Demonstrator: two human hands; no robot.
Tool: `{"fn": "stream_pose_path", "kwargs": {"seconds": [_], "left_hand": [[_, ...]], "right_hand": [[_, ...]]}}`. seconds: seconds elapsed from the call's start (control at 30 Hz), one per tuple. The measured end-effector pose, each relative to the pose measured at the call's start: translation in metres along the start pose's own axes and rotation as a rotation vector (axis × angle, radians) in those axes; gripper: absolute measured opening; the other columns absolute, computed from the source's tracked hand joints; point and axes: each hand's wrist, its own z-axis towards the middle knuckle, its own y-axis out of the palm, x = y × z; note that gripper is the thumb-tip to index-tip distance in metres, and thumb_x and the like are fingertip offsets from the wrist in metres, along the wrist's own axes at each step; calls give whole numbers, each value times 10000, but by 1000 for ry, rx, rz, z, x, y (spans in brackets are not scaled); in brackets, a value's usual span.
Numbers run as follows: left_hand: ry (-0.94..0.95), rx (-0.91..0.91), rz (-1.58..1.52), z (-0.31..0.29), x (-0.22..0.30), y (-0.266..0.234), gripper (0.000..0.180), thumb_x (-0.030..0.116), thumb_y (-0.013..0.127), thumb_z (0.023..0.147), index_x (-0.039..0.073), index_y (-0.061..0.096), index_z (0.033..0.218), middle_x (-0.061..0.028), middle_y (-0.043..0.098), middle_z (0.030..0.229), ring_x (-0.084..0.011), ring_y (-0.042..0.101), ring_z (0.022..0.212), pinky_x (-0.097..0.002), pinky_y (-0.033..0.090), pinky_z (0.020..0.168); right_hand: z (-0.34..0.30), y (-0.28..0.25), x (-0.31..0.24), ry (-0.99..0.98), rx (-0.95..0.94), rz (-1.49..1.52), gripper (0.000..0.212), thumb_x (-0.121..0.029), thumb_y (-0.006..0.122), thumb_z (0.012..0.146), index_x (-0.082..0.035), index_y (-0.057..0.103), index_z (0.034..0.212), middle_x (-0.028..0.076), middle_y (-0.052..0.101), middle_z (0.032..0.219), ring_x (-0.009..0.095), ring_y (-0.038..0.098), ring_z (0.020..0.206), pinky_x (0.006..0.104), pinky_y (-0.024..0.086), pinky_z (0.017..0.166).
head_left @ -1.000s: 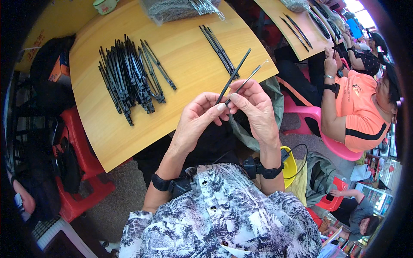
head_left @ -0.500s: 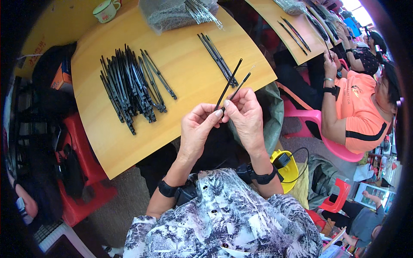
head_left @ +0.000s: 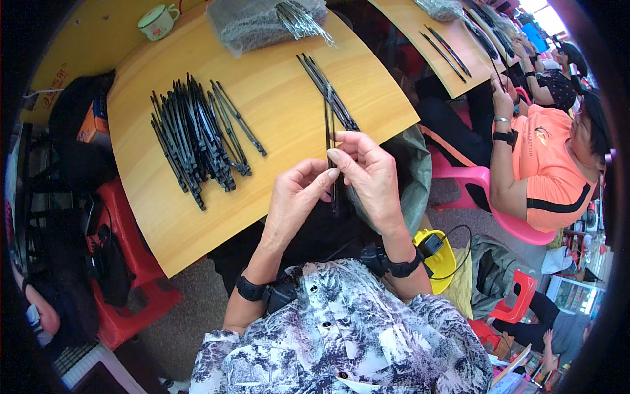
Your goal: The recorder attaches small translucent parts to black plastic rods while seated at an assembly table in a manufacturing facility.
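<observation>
Two slender black rods (head_left: pixel 327 128) are pinched in front of me, lying close side by side and nearly upright. My left hand (head_left: pixel 296 192) grips them low between thumb and fingers. My right hand (head_left: pixel 371 176) pinches them just above, its thumb pressed on the rods; both hands are closed. Beyond my fingers a small bunch of similar rods (head_left: pixel 315 73) lies on the yellow wooden table (head_left: pixel 275 118). A larger pile of black rods (head_left: pixel 195 134), with thicker jointed-looking ends toward me, sits to the left. What the fingertips cover is hidden.
A clear plastic bag (head_left: pixel 239 29) with thin silvery wires (head_left: pixel 303 23) on it lies at the table's far side, near an enamel mug (head_left: pixel 159 23). Red stool (head_left: pixel 131 262) stands left, a yellow container (head_left: pixel 443 259) right. A person in an orange shirt (head_left: pixel 548 164) sits at the neighbouring table.
The two rods were crossed and spread, leaning right; now they are side by side and nearly upright. My hands have shifted slightly.
</observation>
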Motion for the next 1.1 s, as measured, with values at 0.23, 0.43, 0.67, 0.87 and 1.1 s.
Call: {"fn": "stream_pose_path", "kwargs": {"seconds": [0.23,0.43,0.67,0.87,1.1], "left_hand": [[83,-54,12,16,5,-4,235,111,572,857,-51,564,1028,-56,618,845,-98,588,761,-236,508,670],[160,21,-127,30,-2,-7,360,66,528,872,-41,468,1210,-88,574,1006,-117,581,852,-245,492,743],[226,-39,-33,25,-11,-17,262,58,468,902,-53,517,1134,-73,584,932,-109,585,801,-227,473,768],[264,-42,-70,22,-8,-18,193,-5,426,881,-54,575,993,-74,580,877,-122,584,749,-226,481,719],[545,-88,-82,0,-4,-28,199,-84,381,718,-35,570,679,-73,553,732,-106,525,596,-208,437,537]], "right_hand": [[13,8,-2,-208,6,-404,292,-115,647,753,14,564,1002,130,569,813,210,569,626,301,479,602],[64,16,0,-283,11,-594,233,-62,597,754,12,576,974,168,598,820,289,604,736,356,476,667],[105,29,8,-273,24,-868,218,-98,608,759,-33,590,966,148,614,893,313,600,830,379,483,721],[107,32,7,-354,78,-965,229,-116,623,751,-42,588,965,129,611,928,293,600,833,371,480,723],[88,52,-2,-297,-276,-666,300,-187,671,723,-40,575,966,105,603,846,248,595,750,338,478,657]]}}
